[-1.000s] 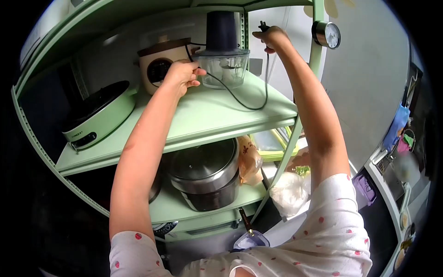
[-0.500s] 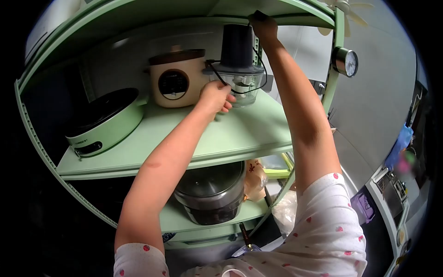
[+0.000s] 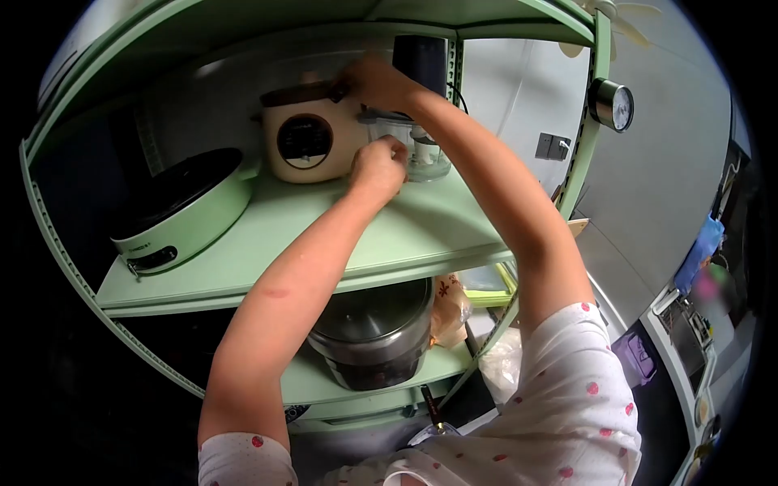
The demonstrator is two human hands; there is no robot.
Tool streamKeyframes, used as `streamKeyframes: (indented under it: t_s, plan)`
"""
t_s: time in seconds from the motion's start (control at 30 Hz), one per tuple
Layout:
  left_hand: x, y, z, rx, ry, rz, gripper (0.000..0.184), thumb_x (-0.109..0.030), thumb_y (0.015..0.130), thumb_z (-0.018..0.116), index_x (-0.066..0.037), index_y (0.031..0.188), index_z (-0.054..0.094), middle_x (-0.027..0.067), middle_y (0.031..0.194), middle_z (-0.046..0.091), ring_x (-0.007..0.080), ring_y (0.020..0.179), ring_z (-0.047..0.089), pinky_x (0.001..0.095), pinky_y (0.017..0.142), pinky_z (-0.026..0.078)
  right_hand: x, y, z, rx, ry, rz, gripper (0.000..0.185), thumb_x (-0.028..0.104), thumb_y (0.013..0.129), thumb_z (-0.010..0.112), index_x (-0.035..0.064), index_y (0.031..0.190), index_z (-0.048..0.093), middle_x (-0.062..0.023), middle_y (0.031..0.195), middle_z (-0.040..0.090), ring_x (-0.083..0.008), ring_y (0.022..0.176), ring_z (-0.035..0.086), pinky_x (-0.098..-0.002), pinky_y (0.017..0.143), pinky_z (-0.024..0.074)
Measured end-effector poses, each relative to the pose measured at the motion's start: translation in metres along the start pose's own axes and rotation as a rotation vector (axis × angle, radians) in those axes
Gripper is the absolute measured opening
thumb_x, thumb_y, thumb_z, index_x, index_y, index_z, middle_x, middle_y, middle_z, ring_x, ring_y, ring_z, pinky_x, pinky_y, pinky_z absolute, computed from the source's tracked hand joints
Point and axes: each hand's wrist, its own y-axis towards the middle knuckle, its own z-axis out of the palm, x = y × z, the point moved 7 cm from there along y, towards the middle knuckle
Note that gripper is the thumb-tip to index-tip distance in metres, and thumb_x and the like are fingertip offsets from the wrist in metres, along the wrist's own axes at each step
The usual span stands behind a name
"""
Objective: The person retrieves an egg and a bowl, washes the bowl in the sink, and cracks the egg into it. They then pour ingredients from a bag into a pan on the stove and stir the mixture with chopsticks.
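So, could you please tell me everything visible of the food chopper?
The food chopper stands upright on the green shelf, to the right of the cream pot. Its tall top is dark; the bowl below looks like clear glass or plastic, with a pale part inside. The right arm hides its middle. Whether the left hand touches it, I cannot tell.

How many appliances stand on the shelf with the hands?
3: a green pan on the left, a cream cooker in the middle and a dark-topped chopper on the right, partly covered. More may be hidden.
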Motion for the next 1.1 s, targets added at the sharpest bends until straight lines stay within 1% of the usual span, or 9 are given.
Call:
streamKeyframes:
  t_s: [0.13, 0.2, 0.33, 0.43, 0.57, 0.73, 0.87, 1.0, 1.1]
  plan:
    - [0.003, 0.007, 0.003, 0.000, 0.137, 0.100, 0.023, -0.017, 0.081, 0.049, 0.000, 0.094, 0.058, 0.0105, 0.061, 0.060, 0.0153, 0.044, 0.052, 0.0293, 0.049, 0.045, 0.011, -0.074, -0.035, -0.128, 0.218, 0.036, 0.031, -0.005, 0.071, 0.052, 0.0057, 0.098, 0.062, -0.0124, 0.110, 0.056, -0.0281, 0.091, 0.058, -0.0317, 0.080, 0.0466]
    - [0.000, 0.006, 0.002, -0.024, 0.122, 0.104, 0.024, -0.017, 0.081, 0.049, -0.001, 0.096, 0.059, 0.0098, 0.061, 0.061, 0.0148, 0.044, 0.052, 0.0291, 0.051, 0.045, -0.001, -0.107, -0.040, -0.096, -0.085, -0.068, 0.035, -0.008, 0.068, 0.051, 0.0074, 0.097, 0.063, -0.0123, 0.110, 0.056, -0.0289, 0.093, 0.057, -0.0327, 0.080, 0.0467]
    - [-0.006, -0.002, 0.000, -0.007, 0.083, 0.088, 0.025, -0.017, 0.079, 0.048, -0.003, 0.096, 0.060, 0.0075, 0.062, 0.061, 0.0130, 0.045, 0.050, 0.0274, 0.051, 0.044, -0.022, -0.168, -0.037, -0.052, -0.311, 0.091, 0.048, -0.011, 0.068, 0.048, 0.0138, 0.107, 0.059, -0.0111, 0.119, 0.051, -0.0293, 0.097, 0.055, -0.0344, 0.082, 0.0460]
    - [-0.011, -0.002, -0.001, -0.015, 0.132, 0.106, 0.024, -0.018, 0.080, 0.048, -0.004, 0.094, 0.061, 0.0068, 0.063, 0.060, 0.0124, 0.045, 0.050, 0.0266, 0.051, 0.044, -0.013, -0.198, -0.042, -0.052, -0.584, 0.051, 0.065, -0.012, 0.069, 0.043, 0.0223, 0.124, 0.043, -0.0080, 0.132, 0.036, -0.0306, 0.103, 0.052, -0.0395, 0.083, 0.0445]
    - [-0.017, -0.003, -0.008, -0.059, 0.082, 0.196, 0.021, -0.018, 0.081, 0.051, -0.003, 0.092, 0.061, 0.0056, 0.063, 0.059, 0.0103, 0.049, 0.051, 0.0240, 0.050, 0.042, 0.032, -0.236, -0.071, -0.168, -0.322, 0.215, 0.060, -0.013, 0.069, 0.041, 0.0170, 0.121, 0.047, -0.0100, 0.123, 0.045, -0.0291, 0.101, 0.052, -0.0381, 0.084, 0.0442]
    - [-0.064, -0.053, -0.025, -0.018, -0.310, 0.372, 0.019, -0.017, 0.085, 0.051, -0.002, 0.091, 0.060, 0.0037, 0.069, 0.060, 0.0069, 0.059, 0.053, 0.0208, 0.053, 0.041, 0.113, -0.319, -0.091, -0.212, -0.035, 0.418, 0.028, -0.004, 0.075, 0.056, 0.0074, 0.100, 0.059, -0.0076, 0.100, 0.058, -0.0199, 0.077, 0.061, -0.0276, 0.062, 0.0506]
    - [-0.080, -0.148, -0.009, 0.185, -0.645, 0.437, 0.017, -0.013, 0.086, 0.050, 0.000, 0.093, 0.058, 0.0025, 0.068, 0.056, 0.0067, 0.057, 0.048, 0.0182, 0.053, 0.038, 0.188, -0.402, -0.090, -0.195, 0.022, 0.604, 0.018, 0.003, 0.074, 0.060, 0.0025, 0.092, 0.059, -0.0119, 0.084, 0.060, -0.0259, 0.072, 0.059, -0.0332, 0.065, 0.0478]
    - [-0.062, -0.259, 0.048, 0.594, -0.931, 0.225, 0.014, -0.012, 0.087, 0.049, -0.001, 0.090, 0.056, 0.0029, 0.068, 0.055, 0.0073, 0.059, 0.048, 0.0189, 0.055, 0.039, 0.288, -0.489, -0.079, -0.164, 0.174, 1.020, 0.023, -0.003, 0.072, 0.061, 0.0034, 0.093, 0.060, -0.0109, 0.082, 0.060, -0.0227, 0.076, 0.059, -0.0302, 0.068, 0.0477]
    - [-0.021, -0.367, 0.122, 0.993, -0.837, -0.070, 0.013, -0.012, 0.087, 0.048, -0.001, 0.090, 0.055, 0.0034, 0.067, 0.055, 0.0089, 0.057, 0.049, 0.0209, 0.053, 0.040, 0.376, -0.560, -0.043, -0.186, 0.250, 1.377, 0.018, 0.008, 0.077, 0.058, 0.0015, 0.094, 0.060, -0.0132, 0.089, 0.062, -0.0251, 0.076, 0.059, -0.0338, 0.070, 0.0478]
